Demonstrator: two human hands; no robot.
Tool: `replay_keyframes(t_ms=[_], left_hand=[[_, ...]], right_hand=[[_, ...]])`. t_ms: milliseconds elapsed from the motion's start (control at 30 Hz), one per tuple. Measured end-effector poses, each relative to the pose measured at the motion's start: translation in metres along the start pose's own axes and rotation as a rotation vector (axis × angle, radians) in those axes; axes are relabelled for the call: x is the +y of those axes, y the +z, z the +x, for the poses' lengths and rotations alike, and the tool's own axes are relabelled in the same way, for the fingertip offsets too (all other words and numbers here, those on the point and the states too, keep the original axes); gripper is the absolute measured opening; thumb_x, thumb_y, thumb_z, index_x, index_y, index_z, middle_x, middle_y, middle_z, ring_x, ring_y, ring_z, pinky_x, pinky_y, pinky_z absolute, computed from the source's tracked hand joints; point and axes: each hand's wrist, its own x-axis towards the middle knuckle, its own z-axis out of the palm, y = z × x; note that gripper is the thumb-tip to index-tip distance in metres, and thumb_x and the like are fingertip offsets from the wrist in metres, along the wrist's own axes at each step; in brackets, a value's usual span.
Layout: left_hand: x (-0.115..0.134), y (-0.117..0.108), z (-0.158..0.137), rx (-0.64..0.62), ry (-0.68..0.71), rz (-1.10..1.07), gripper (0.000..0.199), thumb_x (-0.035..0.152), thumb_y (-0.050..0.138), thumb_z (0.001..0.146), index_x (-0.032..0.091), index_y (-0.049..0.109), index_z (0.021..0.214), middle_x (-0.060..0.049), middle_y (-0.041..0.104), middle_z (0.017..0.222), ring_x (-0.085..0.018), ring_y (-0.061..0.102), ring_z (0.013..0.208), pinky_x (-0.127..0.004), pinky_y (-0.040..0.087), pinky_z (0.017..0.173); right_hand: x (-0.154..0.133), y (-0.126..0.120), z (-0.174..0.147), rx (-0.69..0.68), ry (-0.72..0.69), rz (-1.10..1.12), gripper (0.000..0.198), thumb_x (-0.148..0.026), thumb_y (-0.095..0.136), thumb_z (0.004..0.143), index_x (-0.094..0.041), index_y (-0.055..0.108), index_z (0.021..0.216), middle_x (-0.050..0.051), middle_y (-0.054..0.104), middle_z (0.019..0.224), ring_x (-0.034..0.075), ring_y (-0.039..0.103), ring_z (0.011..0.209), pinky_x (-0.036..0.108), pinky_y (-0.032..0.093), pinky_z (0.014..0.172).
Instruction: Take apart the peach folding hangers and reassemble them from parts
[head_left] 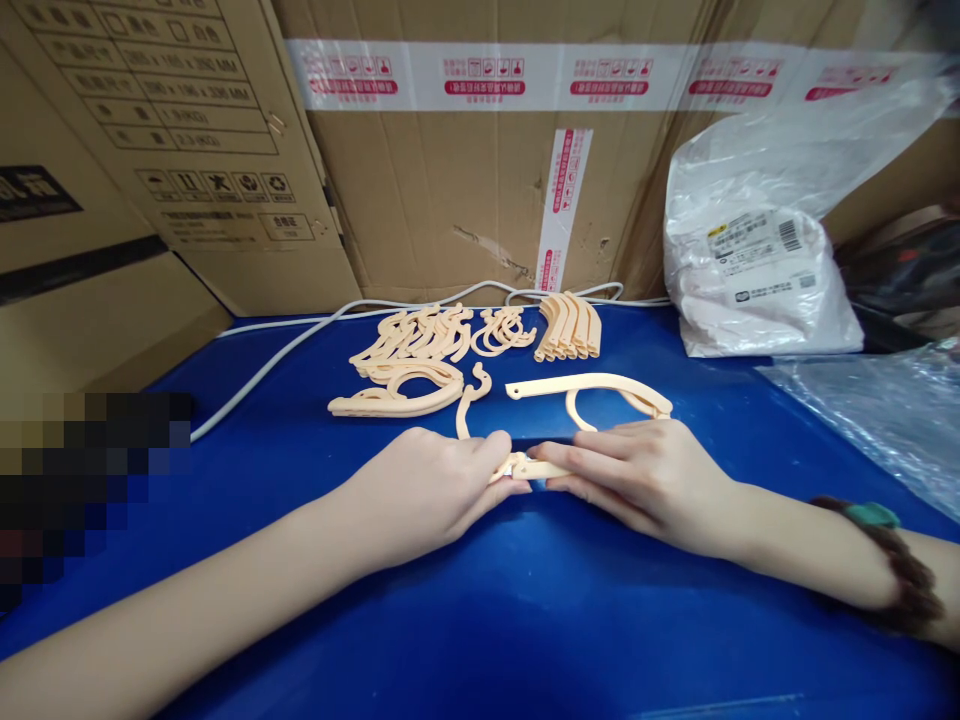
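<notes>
Cream plastic folding-hanger parts meet between my two hands in the middle of the table. My left hand (435,490) is closed, thumb and fingers pinching one side of the joint (517,466). From the other side my right hand (649,475) grips a hanger arm (547,469); most of it is hidden under the fingers. A curved hook (474,395) rises just beyond my left thumb; whether it joins the held parts I cannot tell. Beyond my right hand is a long hanger arm (581,383) with a curved piece below it. A folded hanger (397,404) lies behind my left hand.
Piles of wavy hanger pieces (412,335), small hooks (502,332) and stacked arms (570,325) line the back of the blue table (480,620). A white cable (277,365) runs behind them. Cardboard boxes (450,180) and a white plastic bag (757,270) stand at the back.
</notes>
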Motion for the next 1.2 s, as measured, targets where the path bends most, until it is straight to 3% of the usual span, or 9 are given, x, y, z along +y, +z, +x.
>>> replay_keyframes(t_ms=[233, 400, 633, 867, 1067, 1200], left_hand=[[0.0017, 0.0025, 0.0, 0.162, 0.111, 0.263, 0.038, 0.029, 0.019, 0.103, 0.019, 0.044, 0.076, 0.001, 0.055, 0.055, -0.014, 0.055, 0.044, -0.026, 0.026, 0.041], [0.0035, 0.0003, 0.0003, 0.229, 0.176, 0.449, 0.036, 0.027, 0.024, 0.102, 0.019, 0.045, 0.073, 0.001, 0.052, 0.055, -0.015, 0.052, 0.043, -0.028, 0.027, 0.041], [0.0073, -0.0022, -0.0026, 0.261, 0.181, 0.508, 0.03, 0.03, 0.035, 0.099, 0.02, 0.045, 0.073, 0.001, 0.05, 0.057, -0.016, 0.051, 0.046, -0.029, 0.028, 0.045], [0.0074, -0.0023, -0.0027, 0.248, 0.164, 0.393, 0.028, 0.031, 0.035, 0.098, 0.02, 0.047, 0.075, 0.001, 0.053, 0.06, -0.016, 0.053, 0.051, -0.03, 0.03, 0.049], [0.0009, 0.0022, -0.003, 0.163, 0.117, 0.042, 0.028, 0.033, 0.033, 0.099, 0.02, 0.045, 0.078, 0.003, 0.055, 0.061, -0.014, 0.053, 0.051, -0.026, 0.028, 0.048], [-0.0009, 0.0046, -0.0034, 0.075, 0.05, -0.066, 0.026, 0.035, 0.037, 0.098, 0.021, 0.043, 0.078, 0.003, 0.056, 0.061, -0.015, 0.054, 0.051, -0.026, 0.027, 0.047]], right_hand=[[0.0015, 0.0002, -0.0016, -0.059, 0.023, 0.091, 0.033, -0.029, 0.04, 0.101, -0.014, 0.067, 0.114, 0.004, 0.07, 0.076, 0.012, 0.066, 0.064, 0.023, 0.044, 0.056], [0.0017, -0.0006, -0.0017, -0.118, 0.067, 0.216, 0.033, -0.029, 0.041, 0.1, -0.014, 0.065, 0.116, 0.006, 0.073, 0.086, 0.013, 0.068, 0.07, 0.022, 0.047, 0.061], [0.0046, -0.0032, 0.0015, -0.235, 0.128, 0.43, 0.032, -0.031, 0.041, 0.1, -0.017, 0.063, 0.12, 0.006, 0.072, 0.094, 0.014, 0.067, 0.078, 0.023, 0.048, 0.069], [0.0032, -0.0035, 0.0004, -0.184, 0.065, 0.343, 0.032, -0.03, 0.042, 0.1, -0.015, 0.063, 0.119, 0.005, 0.073, 0.092, 0.014, 0.067, 0.072, 0.023, 0.046, 0.063], [0.0029, -0.0013, -0.0013, -0.128, 0.024, 0.192, 0.032, -0.029, 0.041, 0.1, -0.015, 0.066, 0.114, 0.005, 0.071, 0.083, 0.013, 0.066, 0.065, 0.023, 0.043, 0.057], [0.0024, -0.0001, -0.0011, -0.108, 0.003, 0.127, 0.032, -0.029, 0.04, 0.101, -0.016, 0.066, 0.113, 0.003, 0.068, 0.074, 0.012, 0.063, 0.06, 0.024, 0.041, 0.056]])
